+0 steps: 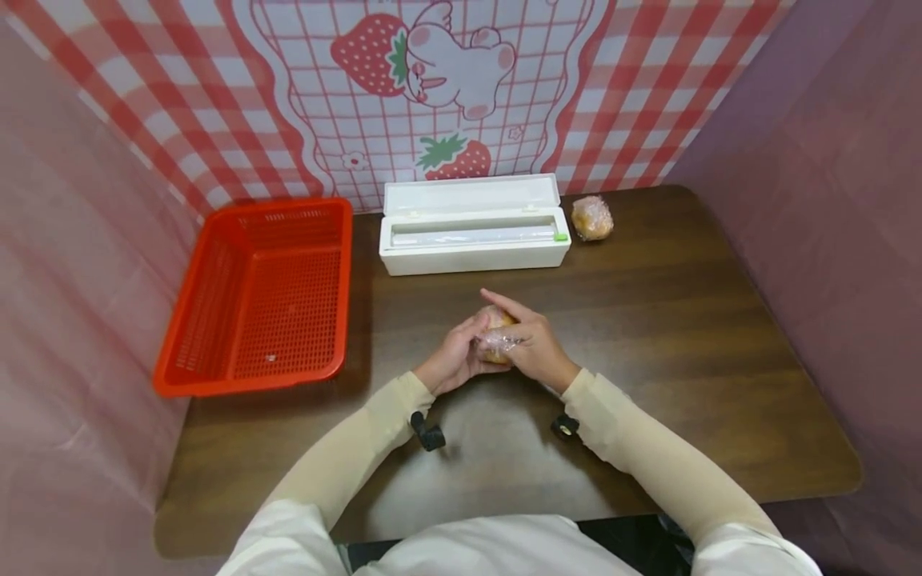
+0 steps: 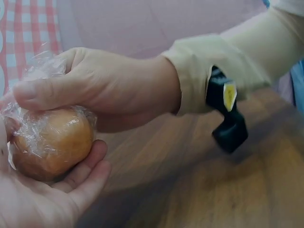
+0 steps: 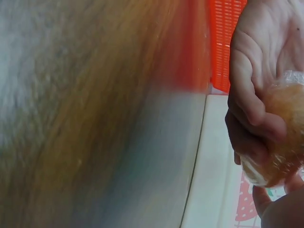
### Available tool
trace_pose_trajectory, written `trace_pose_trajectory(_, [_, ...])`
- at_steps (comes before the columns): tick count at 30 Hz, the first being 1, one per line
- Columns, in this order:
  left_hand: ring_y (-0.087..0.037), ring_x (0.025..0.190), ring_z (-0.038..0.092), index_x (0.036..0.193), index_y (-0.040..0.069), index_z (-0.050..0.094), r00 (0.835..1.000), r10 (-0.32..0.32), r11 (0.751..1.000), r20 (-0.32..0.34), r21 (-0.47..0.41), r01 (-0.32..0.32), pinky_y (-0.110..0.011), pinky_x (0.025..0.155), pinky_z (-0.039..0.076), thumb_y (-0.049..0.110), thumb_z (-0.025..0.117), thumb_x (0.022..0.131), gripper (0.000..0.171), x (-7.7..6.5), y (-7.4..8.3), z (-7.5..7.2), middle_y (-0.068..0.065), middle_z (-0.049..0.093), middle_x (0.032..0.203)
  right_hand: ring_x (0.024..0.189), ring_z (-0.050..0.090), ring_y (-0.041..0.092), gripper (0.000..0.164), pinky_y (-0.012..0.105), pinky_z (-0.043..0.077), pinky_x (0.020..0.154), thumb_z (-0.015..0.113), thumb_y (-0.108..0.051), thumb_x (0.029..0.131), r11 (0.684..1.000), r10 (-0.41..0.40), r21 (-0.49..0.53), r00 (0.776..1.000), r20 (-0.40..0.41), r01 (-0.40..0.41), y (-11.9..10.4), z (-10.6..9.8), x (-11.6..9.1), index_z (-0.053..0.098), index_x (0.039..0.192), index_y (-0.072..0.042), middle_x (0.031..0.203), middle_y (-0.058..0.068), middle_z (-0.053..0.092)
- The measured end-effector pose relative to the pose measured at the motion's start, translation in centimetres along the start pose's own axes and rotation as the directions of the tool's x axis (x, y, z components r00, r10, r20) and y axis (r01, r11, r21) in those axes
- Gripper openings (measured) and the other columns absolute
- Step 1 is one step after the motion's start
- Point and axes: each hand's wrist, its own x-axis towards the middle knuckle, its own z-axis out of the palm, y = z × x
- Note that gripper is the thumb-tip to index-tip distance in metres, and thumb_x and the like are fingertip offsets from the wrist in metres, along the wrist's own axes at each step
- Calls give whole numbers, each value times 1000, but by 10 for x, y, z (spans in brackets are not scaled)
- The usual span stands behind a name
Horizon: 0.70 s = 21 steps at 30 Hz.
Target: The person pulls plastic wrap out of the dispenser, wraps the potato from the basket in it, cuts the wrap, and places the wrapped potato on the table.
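Note:
In front of the body, a round golden-brown bun (image 1: 497, 318) in clear plastic wrap is held between both hands. My left hand (image 1: 454, 357) cradles it from the left and below, its fingers bent around the side, as the right wrist view shows on the bun (image 3: 286, 107). Over the top comes my right hand (image 1: 540, 349); in the left wrist view its thumb lies across the bun (image 2: 64, 137) against gathered, crinkled wrap (image 2: 40, 71). The far fingers of the right hand are partly hidden behind the bun.
A red plastic basket (image 1: 344, 296) stands at the left of the wooden table (image 1: 684, 336). At the back, a white wrap dispenser box (image 1: 461, 260) has its lid raised, with a film roll inside. Another wrapped bun (image 1: 593, 219) sits right of it.

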Motion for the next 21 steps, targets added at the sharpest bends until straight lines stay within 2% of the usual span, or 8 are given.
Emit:
trace_pose_trajectory(4, [-23,105,64,158,10,27,1000,-7,1000,15,-17,8,-56,102,45,21,29,109,50,-3,0,8,-20,50,143,123,51,55,28,61,40,104,77,20,74,999,-17,30,997,-76,19,-20,-2,3,70,101,16,139,37,49])
trace_pose_trajectory(6, [-24,107,63,158,12,25,1000,5,1000,20,-6,-5,-56,103,45,19,30,108,51,-3,1,11,-21,44,149,126,50,54,31,59,40,106,75,19,77,999,28,41,994,-103,-24,-27,-4,6,68,107,17,141,36,47])
trace_pose_trajectory(9, [-28,114,60,159,13,21,999,27,999,26,24,-27,-57,103,44,22,31,109,52,-3,3,14,-22,39,152,133,46,49,44,54,38,109,71,12,86,981,183,75,980,-83,-177,-29,-7,8,60,129,13,148,31,43])
trace_pose_trajectory(12, [-33,121,54,160,14,16,1000,13,998,27,54,-15,-58,104,43,26,30,109,54,-4,2,16,-23,36,153,134,46,44,54,51,39,109,64,4,95,922,359,159,933,-15,-353,-25,-10,6,47,146,5,148,28,45])
trace_pose_trajectory(15, [-35,123,52,159,14,15,1000,-2,997,25,77,0,-59,103,43,26,28,110,52,-4,-2,17,-24,34,153,127,55,35,44,41,42,107,57,-1,100,870,441,237,898,17,-432,-11,-8,1,52,143,4,138,28,55])
trace_pose_trajectory(17, [-34,121,52,157,14,15,1000,-9,997,30,83,7,-59,102,44,27,27,110,50,-5,-5,17,-24,34,153,121,59,31,35,37,45,103,55,-3,101,861,449,259,893,15,-437,0,-7,-4,59,135,4,132,28,59])
trace_pose_trajectory(19, [-36,123,51,155,14,14,999,-7,996,33,92,4,-60,101,45,31,27,110,50,-5,-7,18,-24,33,152,116,61,28,29,32,47,98,54,-4,102,867,442,254,897,3,-429,10,-5,-6,63,128,5,130,28,61])
trace_pose_trajectory(21, [-41,125,50,154,14,14,1000,-1,995,19,95,-1,-63,99,45,38,27,110,52,-5,-7,21,-25,32,152,115,62,30,27,33,49,96,52,-5,104,864,457,235,889,4,-445,9,-7,-6,65,126,4,129,26,63])
